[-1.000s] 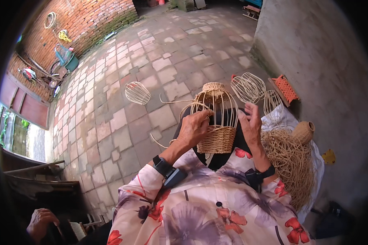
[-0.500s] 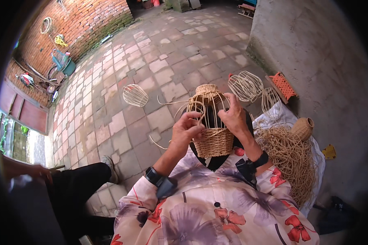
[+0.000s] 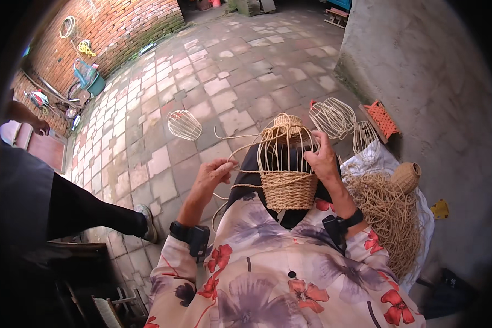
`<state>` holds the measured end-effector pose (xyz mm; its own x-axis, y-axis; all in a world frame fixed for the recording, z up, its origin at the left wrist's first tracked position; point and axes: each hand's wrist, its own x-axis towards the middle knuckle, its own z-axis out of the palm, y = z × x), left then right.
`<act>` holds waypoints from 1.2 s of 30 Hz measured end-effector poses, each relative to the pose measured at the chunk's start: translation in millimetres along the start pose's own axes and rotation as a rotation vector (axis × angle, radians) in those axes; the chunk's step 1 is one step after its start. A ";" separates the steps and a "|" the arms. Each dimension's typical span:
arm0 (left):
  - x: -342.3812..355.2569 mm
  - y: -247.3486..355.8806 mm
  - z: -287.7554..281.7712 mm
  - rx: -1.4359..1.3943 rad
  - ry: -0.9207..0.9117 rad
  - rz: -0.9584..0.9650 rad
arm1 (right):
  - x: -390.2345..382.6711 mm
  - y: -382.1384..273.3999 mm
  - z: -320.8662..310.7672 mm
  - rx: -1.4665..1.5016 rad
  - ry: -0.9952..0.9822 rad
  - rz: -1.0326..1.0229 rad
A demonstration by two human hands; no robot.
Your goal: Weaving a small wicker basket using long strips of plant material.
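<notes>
Your left hand just pulled off the basket, now pinching the cord; right hand stays gripping the frame.

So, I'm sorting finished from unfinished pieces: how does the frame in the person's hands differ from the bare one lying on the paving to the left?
The held frame has rope woven round its lower half and crown; the bare frame on the paving is all open wire. The held frame stands upright between the left hand and right hand; the bare one lies on its side, untouched. The held one looks larger, though it is nearer. Both are pale, rounded cage shapes.
</notes>
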<state>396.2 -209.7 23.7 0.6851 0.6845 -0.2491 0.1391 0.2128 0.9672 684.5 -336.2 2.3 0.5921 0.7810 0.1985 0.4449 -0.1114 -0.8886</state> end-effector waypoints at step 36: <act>11.4 -47.4 17.6 0.945 0.465 0.288 | -10.6 17.4 -15.6 0.363 -0.148 0.139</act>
<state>410.0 -224.3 -24.1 0.4704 0.8616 0.1909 0.6461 -0.4836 0.5905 696.5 -356.1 -8.8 0.5151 0.8567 0.0280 0.0859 -0.0191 -0.9961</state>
